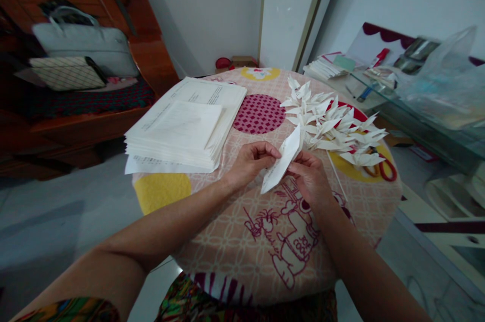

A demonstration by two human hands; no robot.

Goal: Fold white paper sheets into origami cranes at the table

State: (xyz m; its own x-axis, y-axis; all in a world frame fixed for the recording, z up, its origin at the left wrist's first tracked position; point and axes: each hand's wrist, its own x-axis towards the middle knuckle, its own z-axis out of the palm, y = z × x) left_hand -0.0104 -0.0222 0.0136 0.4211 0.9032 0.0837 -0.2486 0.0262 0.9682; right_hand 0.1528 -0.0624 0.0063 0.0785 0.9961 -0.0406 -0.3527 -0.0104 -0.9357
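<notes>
A folded piece of white paper, narrow and pointed at its lower end, is held up over the round table. My left hand pinches its left edge between thumb and fingers. On the other side, my right hand grips its right edge, with some fingertips hidden behind the paper. Just beyond my hands lies a pile of folded paper cranes. To the left rests a thick stack of printed paper sheets, with a smaller blank sheet on top.
Red-handled scissors lie partly under the cranes near the table's right edge. A patterned cloth covers the table. At right stands a glass-topped stand bearing a plastic bag. A wooden bench with a grey handbag is at left.
</notes>
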